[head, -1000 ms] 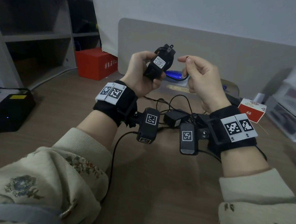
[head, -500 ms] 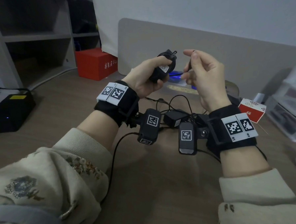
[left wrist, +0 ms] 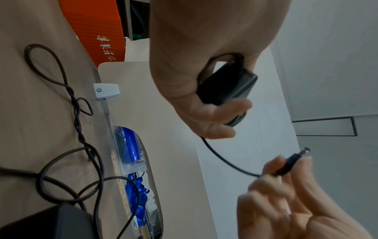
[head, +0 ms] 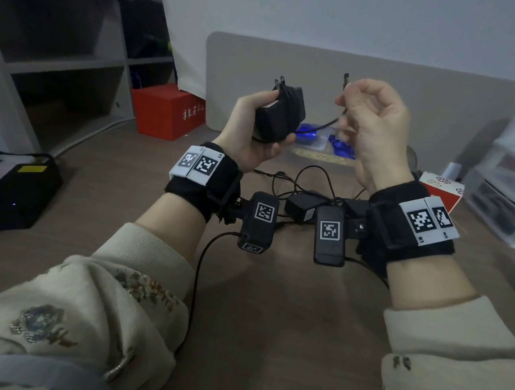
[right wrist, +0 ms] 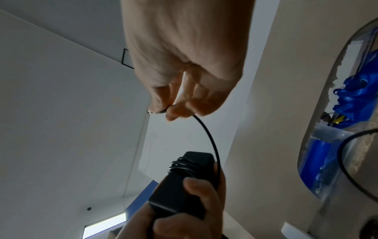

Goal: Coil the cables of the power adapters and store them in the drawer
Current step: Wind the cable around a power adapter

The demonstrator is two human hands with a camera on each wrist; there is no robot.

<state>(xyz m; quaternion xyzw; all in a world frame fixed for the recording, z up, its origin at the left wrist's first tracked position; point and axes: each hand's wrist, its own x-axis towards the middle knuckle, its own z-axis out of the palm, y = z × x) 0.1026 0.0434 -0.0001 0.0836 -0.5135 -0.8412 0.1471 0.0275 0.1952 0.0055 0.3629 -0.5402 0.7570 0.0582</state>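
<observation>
Above the table [head: 272, 328], our left hand [head: 247, 135] grips the black rectangular adapter [head: 279, 116]; right-hand fingers [left wrist: 274, 165] pinch its thin black cable's plug [left wrist: 290, 163] just right.

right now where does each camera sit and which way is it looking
Head: looks forward and down at the desk, both wrists and sleeves.
Left wrist: along the left hand gripping the adapter.
Right wrist: along the right hand pinching the cable near its plug.
Shared: all three show adapter, cable and both hands.
</observation>
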